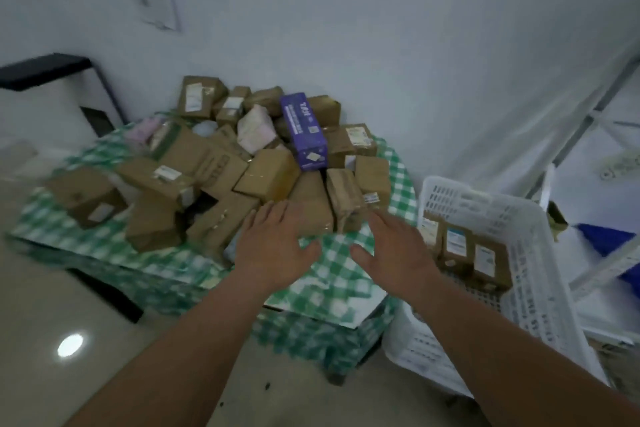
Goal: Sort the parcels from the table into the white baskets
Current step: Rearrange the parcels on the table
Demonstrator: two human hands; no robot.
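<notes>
Checked table (332,263) — parcels (311,204) just beyond both flat hands (277,246)

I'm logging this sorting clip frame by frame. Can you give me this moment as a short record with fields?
setting: table with green checked cloth, white wall behind
parcels on table: pile of brown cardboard boxes, plus one purple box on top
basket: white basket to the right of the table, tilted, with three brown parcels standing inside
left hand: open, reaching toward the near edge of the pile, holding nothing
right hand: open, reaching beside it, holding nothing
sharpness: motion blur, labels unreadable
</notes>
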